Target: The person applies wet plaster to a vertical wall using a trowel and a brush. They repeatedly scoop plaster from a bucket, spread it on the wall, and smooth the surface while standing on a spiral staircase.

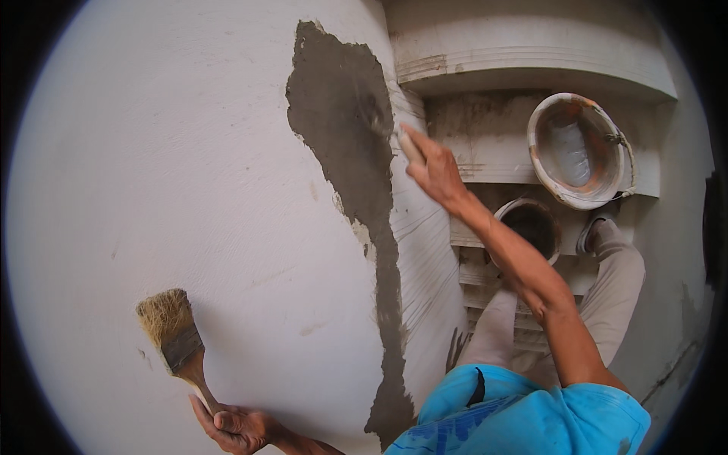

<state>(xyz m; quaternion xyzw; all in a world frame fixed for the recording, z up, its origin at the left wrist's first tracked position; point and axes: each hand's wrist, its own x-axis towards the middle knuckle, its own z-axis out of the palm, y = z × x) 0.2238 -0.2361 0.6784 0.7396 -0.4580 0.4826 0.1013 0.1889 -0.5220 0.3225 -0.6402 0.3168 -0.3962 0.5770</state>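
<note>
the right hand [440, 173] is closed round the pale handle of a tool [412, 144], held at the right edge of the grey patch [341, 114], near its broad upper end. the handle's long axis slants from the palm at lower right to upper left, so the tool's working end points up and left over the grey; that end is blurred, and its shape cannot be told. the left hand [235, 428], low at the left, grips the end of a brush [180, 334] between thumb and fingers. the brush's long axis also leans up and left — handle down by the hand, wide bristles at the upper end, before the white wall [243, 220]. the patch runs lengthwise from top to bottom, broad above and narrowing to a strip below, its left edge ragged, its upper right edge near the bend of the wall. between brush and patch lies a broad stretch of bare white wall, open room for either tool; on the right, space is tighter — steps [523, 64], a large bucket [540, 144] with its mouth facing up, and a second bucket [560, 236], partly hidden behind the right forearm, near the person's legs [618, 280].
</note>
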